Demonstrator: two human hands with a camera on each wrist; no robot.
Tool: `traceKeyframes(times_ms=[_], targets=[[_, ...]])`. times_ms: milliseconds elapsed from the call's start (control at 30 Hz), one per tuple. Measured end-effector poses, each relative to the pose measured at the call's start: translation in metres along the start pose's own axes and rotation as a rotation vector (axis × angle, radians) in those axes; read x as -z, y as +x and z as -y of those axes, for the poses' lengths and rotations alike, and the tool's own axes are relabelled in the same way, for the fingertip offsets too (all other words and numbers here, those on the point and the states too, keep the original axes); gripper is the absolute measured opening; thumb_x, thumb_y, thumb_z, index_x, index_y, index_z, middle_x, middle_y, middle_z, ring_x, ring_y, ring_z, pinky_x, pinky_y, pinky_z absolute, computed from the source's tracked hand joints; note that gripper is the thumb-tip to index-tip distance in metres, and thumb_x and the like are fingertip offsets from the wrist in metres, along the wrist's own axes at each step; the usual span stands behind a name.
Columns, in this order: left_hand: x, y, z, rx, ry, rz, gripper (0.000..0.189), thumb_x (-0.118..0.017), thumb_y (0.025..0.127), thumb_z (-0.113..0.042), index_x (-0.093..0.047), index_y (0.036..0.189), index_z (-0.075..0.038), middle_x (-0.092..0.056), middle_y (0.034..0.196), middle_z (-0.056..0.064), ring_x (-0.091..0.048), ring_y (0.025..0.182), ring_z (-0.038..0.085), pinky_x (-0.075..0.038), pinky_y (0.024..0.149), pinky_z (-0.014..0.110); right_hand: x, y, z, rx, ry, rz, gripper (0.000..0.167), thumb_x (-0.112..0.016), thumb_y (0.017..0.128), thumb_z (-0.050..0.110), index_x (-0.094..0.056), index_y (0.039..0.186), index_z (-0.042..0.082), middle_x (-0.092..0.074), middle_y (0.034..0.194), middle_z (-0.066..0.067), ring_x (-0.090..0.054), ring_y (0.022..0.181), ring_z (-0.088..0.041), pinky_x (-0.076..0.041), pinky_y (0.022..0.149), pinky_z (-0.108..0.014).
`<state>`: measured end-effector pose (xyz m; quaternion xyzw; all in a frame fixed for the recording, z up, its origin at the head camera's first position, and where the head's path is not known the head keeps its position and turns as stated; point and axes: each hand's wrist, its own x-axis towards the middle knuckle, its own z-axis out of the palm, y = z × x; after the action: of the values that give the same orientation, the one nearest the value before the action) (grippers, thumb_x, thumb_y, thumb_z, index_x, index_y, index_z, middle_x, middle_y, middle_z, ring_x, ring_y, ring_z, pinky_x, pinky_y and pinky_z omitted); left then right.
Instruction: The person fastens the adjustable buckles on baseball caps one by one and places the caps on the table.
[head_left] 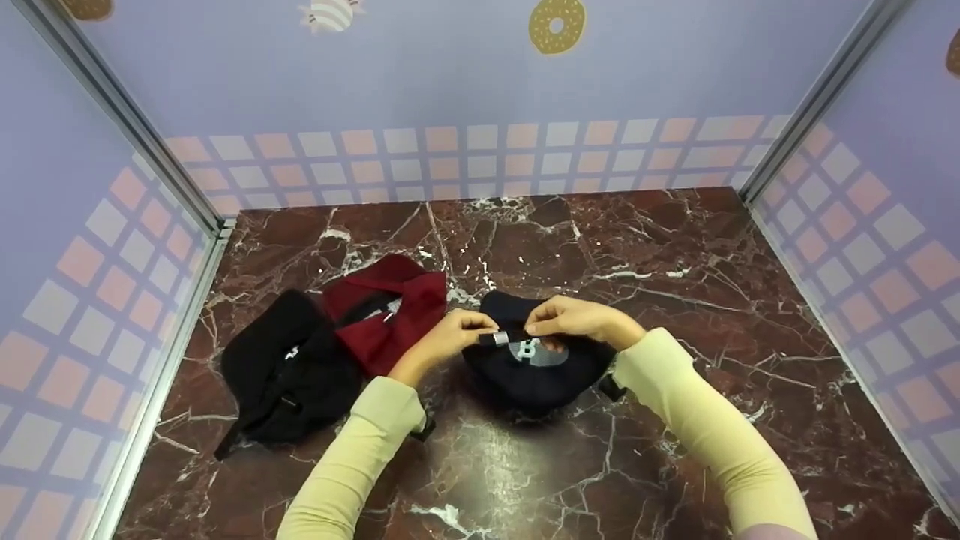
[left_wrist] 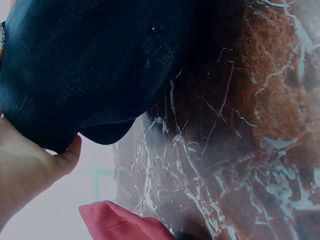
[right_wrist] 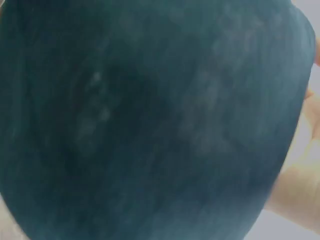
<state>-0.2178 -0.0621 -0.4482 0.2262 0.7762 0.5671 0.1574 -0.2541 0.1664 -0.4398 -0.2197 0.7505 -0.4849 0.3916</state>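
A dark navy cap (head_left: 532,386) is held up over the table between both hands, its inside facing the head camera with a pale oval patch and a light letter showing. My left hand (head_left: 442,341) pinches its back strap beside a small silver buckle (head_left: 501,338). On the other side of the buckle, my right hand (head_left: 581,319) pinches the cap at the strap, some fingers behind the fabric. From the left wrist, the cap's outer side (left_wrist: 100,60) appears with the left thumb at its edge. The cap (right_wrist: 150,125) nearly fills the blurred right wrist view.
A red cap (head_left: 420,307) lies to the left, partly over a black cap (head_left: 270,360) with its strap trailing toward the front. The brown marble-patterned table (head_left: 675,300) is bounded by lilac walls (head_left: 450,82) at the back and both sides.
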Motion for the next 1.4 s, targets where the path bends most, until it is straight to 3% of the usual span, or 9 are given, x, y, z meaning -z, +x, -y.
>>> traceKeyframes(times_ms=[133,267,367,533,767,1033,1267,1400], targets=[[0.001,0.0,0.0,-0.006,-0.011,0.003,0.019,-0.055,0.079,0.002,-0.059,0.091,0.016,-0.056,0.075,-0.006,-0.045,0.068,-0.002,-0.038,0.064,0.014,0.003,-0.002,-0.002,0.022,-0.02,0.04,0.01,-0.051,0.086,0.01,-0.056,0.078,0.006,-0.051,0.058,0.003,-0.046,0.048,-0.006,-0.04,0.048,-0.018],[0.001,0.0,0.0,-0.004,-0.008,0.002,0.019,-0.056,0.079,0.001,-0.06,0.091,0.016,-0.059,0.078,-0.002,-0.046,0.069,-0.001,-0.038,0.065,0.014,0.003,-0.002,-0.003,0.049,-0.053,0.04,0.01,-0.052,0.086,0.008,-0.056,0.078,0.002,-0.049,0.059,0.004,-0.043,0.047,-0.005,-0.037,0.047,-0.017],[-0.001,0.001,-0.002,0.004,0.011,-0.002,0.019,-0.056,0.08,-0.001,-0.061,0.09,0.015,-0.061,0.08,0.005,-0.046,0.07,0.0,-0.039,0.065,0.015,0.001,0.0,-0.003,0.059,-0.066,0.027,0.018,-0.053,0.086,0.009,-0.054,0.084,-0.009,-0.048,0.059,0.004,-0.041,0.047,-0.005,-0.035,0.046,-0.017],[-0.003,0.002,-0.003,-0.027,0.029,0.008,0.019,-0.056,0.08,-0.002,-0.061,0.089,0.014,-0.062,0.082,0.012,-0.048,0.071,0.0,-0.04,0.069,0.017,-0.002,0.004,-0.001,0.079,-0.061,0.018,0.024,-0.053,0.086,0.01,-0.053,0.089,-0.015,-0.047,0.058,0.005,-0.04,0.045,-0.005,-0.034,0.045,-0.017],[-0.003,0.003,-0.002,-0.055,0.015,0.018,0.02,-0.057,0.08,-0.004,-0.062,0.089,0.014,-0.058,0.076,-0.001,-0.048,0.07,0.0,-0.04,0.067,0.016,-0.004,0.006,0.002,0.095,-0.053,0.025,0.023,-0.054,0.085,0.008,-0.053,0.089,-0.015,-0.049,0.06,0.004,-0.04,0.045,-0.004,-0.034,0.044,-0.016],[-0.005,0.005,-0.001,-0.099,0.017,0.036,0.02,-0.057,0.08,-0.003,-0.061,0.088,0.014,-0.057,0.074,-0.002,-0.047,0.067,0.0,-0.04,0.064,0.015,-0.007,0.008,0.003,0.132,-0.05,0.004,0.019,-0.054,0.085,0.008,-0.056,0.086,-0.01,-0.051,0.059,0.006,-0.041,0.045,-0.004,-0.034,0.044,-0.017],[-0.002,0.001,-0.001,-0.059,-0.03,0.03,0.02,-0.057,0.08,-0.004,-0.061,0.088,0.015,-0.055,0.07,-0.01,-0.048,0.068,0.0,-0.039,0.064,0.016,0.001,0.002,0.003,0.079,-0.065,-0.07,0.016,-0.056,0.084,0.014,-0.061,0.087,-0.001,-0.056,0.067,0.009,-0.047,0.058,-0.002,-0.04,0.056,-0.017],[-0.001,0.0,0.001,-0.045,-0.041,0.019,0.021,-0.057,0.08,-0.003,-0.06,0.089,0.016,-0.055,0.07,-0.01,-0.048,0.067,-0.001,-0.04,0.064,0.016,0.005,-0.001,0.001,0.051,-0.072,-0.052,0.014,-0.057,0.082,0.01,-0.061,0.084,-0.003,-0.056,0.067,0.007,-0.049,0.061,-0.004,-0.041,0.06,-0.018]])
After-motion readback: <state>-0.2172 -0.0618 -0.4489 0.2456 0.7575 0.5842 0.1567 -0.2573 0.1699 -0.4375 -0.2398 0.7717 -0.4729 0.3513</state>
